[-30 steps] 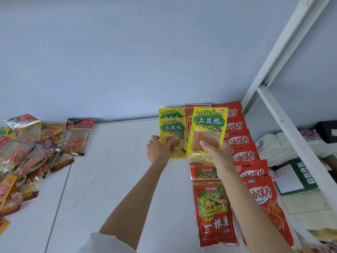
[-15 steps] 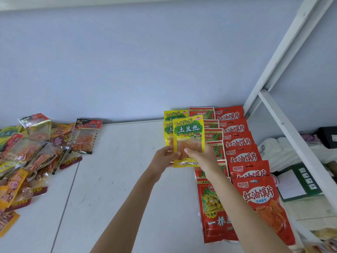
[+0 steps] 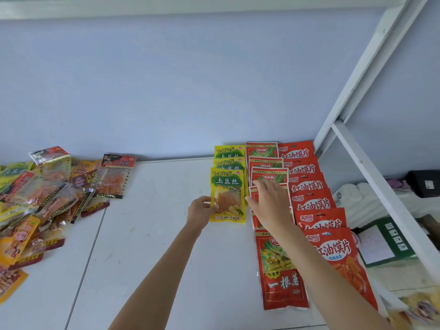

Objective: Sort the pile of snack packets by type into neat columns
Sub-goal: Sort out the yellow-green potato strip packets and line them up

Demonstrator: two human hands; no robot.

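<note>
Centre of frame: third yellow TuDouSi packet (image 3: 227, 196) lies lowest in the yellow column, overlapping two others of its kind. Left hand (image 3: 199, 211) pinches its lower left edge. Right hand (image 3: 270, 200), fingers spread and holding nothing, hovers over the red-green scallion packet column (image 3: 266, 167), just right of the yellow one. Unsorted pile (image 3: 42, 201) sits at far left on the white table (image 3: 147, 234).

Advice: square the packet's edges with those above, keep the overlap even, release without dragging.
</note>
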